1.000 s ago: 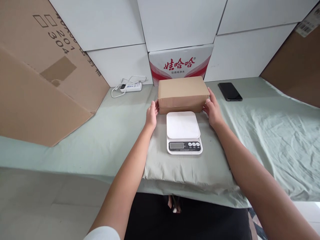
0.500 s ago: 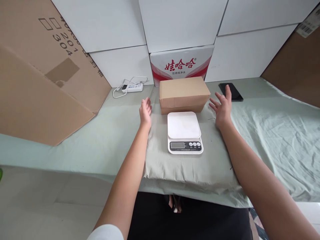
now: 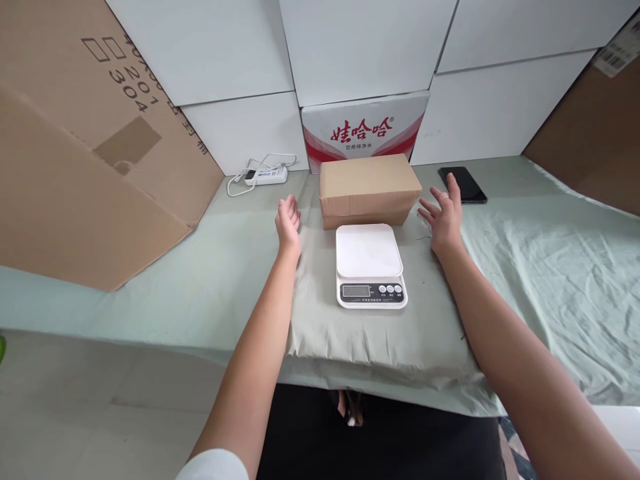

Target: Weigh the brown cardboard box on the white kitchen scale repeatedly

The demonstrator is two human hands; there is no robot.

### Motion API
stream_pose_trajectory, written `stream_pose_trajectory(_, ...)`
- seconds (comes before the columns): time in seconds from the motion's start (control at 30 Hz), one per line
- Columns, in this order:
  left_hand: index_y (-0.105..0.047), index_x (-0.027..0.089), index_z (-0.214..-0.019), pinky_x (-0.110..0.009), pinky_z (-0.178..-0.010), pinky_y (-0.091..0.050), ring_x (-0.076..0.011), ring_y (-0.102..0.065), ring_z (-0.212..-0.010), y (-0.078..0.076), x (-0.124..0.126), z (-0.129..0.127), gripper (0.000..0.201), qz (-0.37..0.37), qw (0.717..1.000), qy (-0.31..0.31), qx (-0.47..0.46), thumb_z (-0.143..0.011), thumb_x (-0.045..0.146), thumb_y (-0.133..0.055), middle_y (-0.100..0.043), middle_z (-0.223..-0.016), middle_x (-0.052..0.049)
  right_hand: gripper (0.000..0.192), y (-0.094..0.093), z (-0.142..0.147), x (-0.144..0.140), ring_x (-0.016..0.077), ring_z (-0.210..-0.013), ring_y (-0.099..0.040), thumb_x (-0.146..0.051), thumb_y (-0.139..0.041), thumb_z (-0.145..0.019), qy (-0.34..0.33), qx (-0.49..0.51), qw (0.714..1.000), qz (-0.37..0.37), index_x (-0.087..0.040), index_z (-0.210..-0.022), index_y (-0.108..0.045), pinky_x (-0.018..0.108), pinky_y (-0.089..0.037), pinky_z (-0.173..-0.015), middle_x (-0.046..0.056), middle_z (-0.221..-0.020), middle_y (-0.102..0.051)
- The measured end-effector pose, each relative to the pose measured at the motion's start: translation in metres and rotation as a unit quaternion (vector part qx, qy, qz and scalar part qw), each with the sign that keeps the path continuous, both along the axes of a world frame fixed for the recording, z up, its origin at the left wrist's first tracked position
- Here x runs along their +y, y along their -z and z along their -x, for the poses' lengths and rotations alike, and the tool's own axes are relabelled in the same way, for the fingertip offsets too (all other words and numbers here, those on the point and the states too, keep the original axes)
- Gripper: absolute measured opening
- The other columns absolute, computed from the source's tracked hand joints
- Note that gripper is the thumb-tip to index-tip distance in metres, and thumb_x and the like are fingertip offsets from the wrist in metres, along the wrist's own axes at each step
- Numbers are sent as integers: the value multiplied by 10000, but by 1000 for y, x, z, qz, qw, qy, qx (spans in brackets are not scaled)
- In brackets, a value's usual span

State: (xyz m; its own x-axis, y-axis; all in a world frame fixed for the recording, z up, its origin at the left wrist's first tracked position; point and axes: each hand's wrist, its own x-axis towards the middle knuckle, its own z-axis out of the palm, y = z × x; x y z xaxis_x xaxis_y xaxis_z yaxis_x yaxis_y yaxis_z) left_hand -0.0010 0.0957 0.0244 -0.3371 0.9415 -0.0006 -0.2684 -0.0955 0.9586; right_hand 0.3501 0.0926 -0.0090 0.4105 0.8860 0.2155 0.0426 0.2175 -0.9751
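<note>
While both arms reached forward over a cloth-covered table, this was the layout, placed relative to the scale:
Scale: a white digital kitchen scale (image 3: 370, 265) sat flat on the pale green cloth (image 3: 525, 267), its platform bare and its display facing the viewer.
Cardboard box: a closed brown cardboard box (image 3: 369, 190) lay just behind the scale, touched by neither hand.
Left hand: the left hand (image 3: 289, 223) hovered left of the scale, fingers loosely spread, holding nothing.
Right hand: the right hand (image 3: 443, 217) hovered right of the scale, fingers splayed wide, holding nothing.
Phone: a black phone (image 3: 463, 185) lay behind and right of the scale, just past the right hand's fingertips.
Power strip: a white power strip (image 3: 265, 176) with a coiled cord lay behind and left of the scale.
Carton: a red-and-white printed carton (image 3: 365, 130) stood behind the scale, beyond the box.
</note>
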Motion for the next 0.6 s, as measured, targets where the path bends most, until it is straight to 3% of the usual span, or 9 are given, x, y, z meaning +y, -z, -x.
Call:
stream_pose_trajectory(0.4, -596, 169, -1673, -305, -1385, -419, -202, -470, -1729, -5, -1, -4, 725, 15, 1000, 8, -4, -1179, 576, -254, -490, -1845, -140, 898, 1, 3, -1, 371, -1493, -723, -830, -572, -888, -15, -39, 999, -11, -497, -1715, -471, 654, -565, -1280, 53, -1706, -645)
stream_pose_trajectory(0.5, -680, 219, -1599, -351, -1397, -424, -220, -511, -1705, 1, -1, -9, 698, 25, 997, 65, 13, -1175, 600, -278, -572, -1792, -118, 851, 1, 13, -6, 329, -1382, -784, -808, -578, -917, -50, -33, 998, -8, -463, -1693, -525, 605, -614, -1245, 39, -1586, -746)
stream_pose_trajectory(0.6, -742, 227, -1524, -423, -1403, -439, -273, -558, -1677, 12, 0, -16, 646, 10, 992, 123, 42, -1149, 641, -416, -673, -1703, -120, 815, 3, 26, -10, 302, -1460, -739, -800, -596, -943, -102, -50, 994, -6, -486, -1691, -524, 555, -613, -1272, -20, -1648, -711)
